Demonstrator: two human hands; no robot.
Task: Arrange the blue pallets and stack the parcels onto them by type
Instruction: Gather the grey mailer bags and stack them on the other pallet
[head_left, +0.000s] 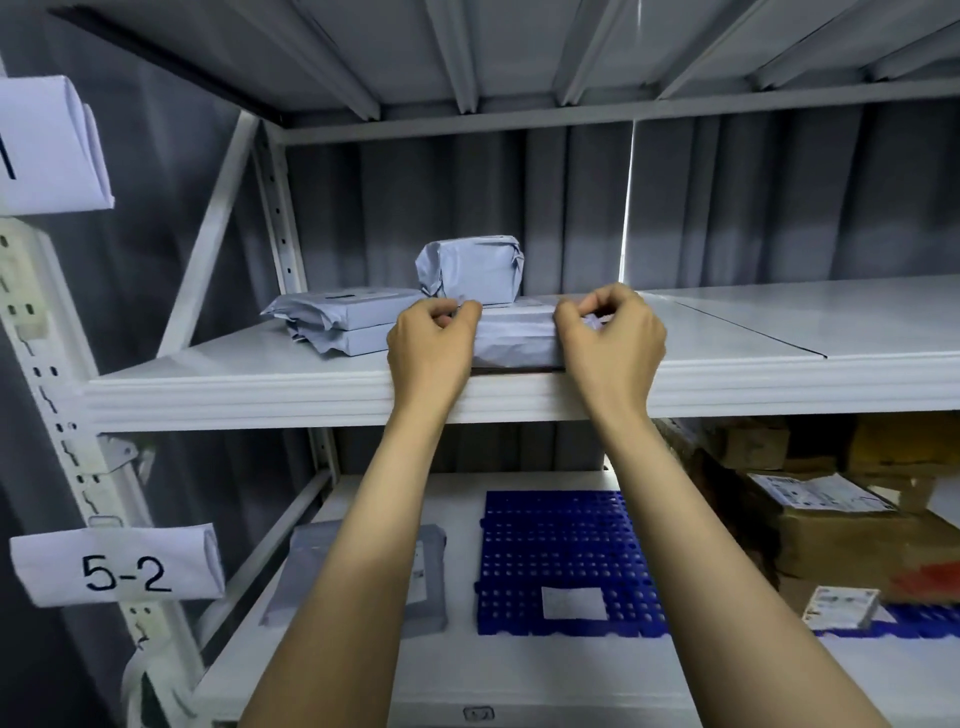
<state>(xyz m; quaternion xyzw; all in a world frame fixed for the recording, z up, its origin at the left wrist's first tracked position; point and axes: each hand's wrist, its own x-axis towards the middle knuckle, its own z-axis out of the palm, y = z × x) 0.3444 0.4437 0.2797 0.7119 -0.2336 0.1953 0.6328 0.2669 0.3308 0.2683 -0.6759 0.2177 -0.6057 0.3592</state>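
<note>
1. Retrieving a parcel from the upper shelf (234, 400) is the step in hand, judging by the pose. Both arms reach up to the grey parcel (514, 343), which lies at the shelf's front edge.
2. Grip state: the left grip (431, 343) clasps the left end of the grey parcel, fingers curled over its top. The right grip (613, 343) grasps the right end in the same manner.
3. The next move calls for drawing the grey parcel forward over the edge, level and with both ends supported. It must then be lowered to the lower shelf (519, 675).
4. The likely destination is the blue pallet (561, 545) directly below, between the forearms. It carries only a white label (574, 603).
5. Obstruction: a small wrapped parcel (470, 270) stands just behind the left grip. It appears to overlap the rear of the grey parcel, but contact cannot be confirmed from this angle. A fast pull could topple it.
6. Two flat parcels (337, 317) are stacked to the left, beside the grey parcel.
7. On the lower shelf, a flat grey mailer (311, 571) lies left of the blue pallet. Cardboard boxes (841, 545) occupy the right side. A small box (841, 608) sits near a second blue surface (909, 621), possibly another pallet.
</note>
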